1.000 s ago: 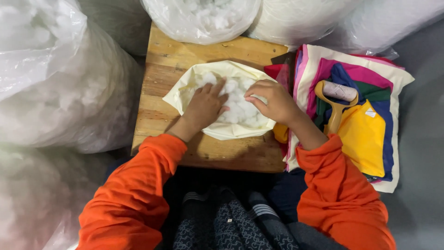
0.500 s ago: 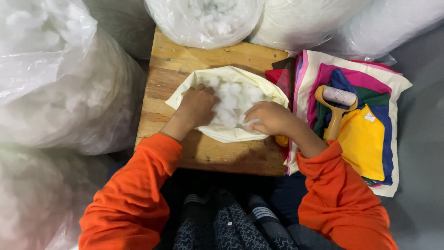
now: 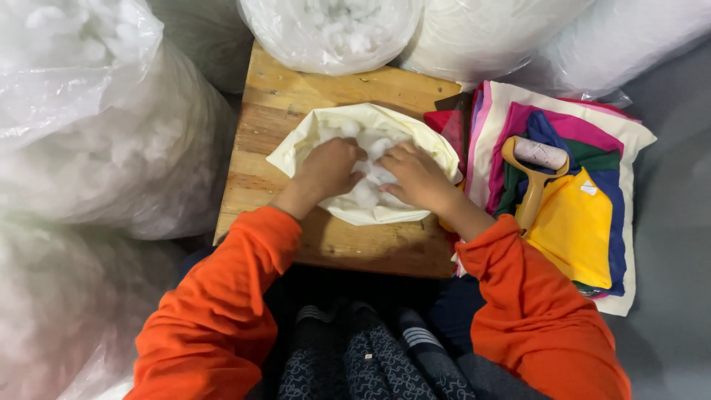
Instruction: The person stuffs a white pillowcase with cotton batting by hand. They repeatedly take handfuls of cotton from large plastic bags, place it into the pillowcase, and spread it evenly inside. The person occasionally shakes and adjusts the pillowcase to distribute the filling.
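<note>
Fingers (image 3: 354, 157) half-buried in white stuffing (image 3: 368, 194)

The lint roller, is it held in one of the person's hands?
No, the lint roller lies on the coloured fabric stack, while both hands press white stuffing in the cream cover.

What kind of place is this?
Probably a small cushion or pillow-stuffing workshop. Big plastic bags of white filling crowd a wooden board, both hands press fluff into a cream cover, and coloured fabric pieces lie stacked alongside.
</note>
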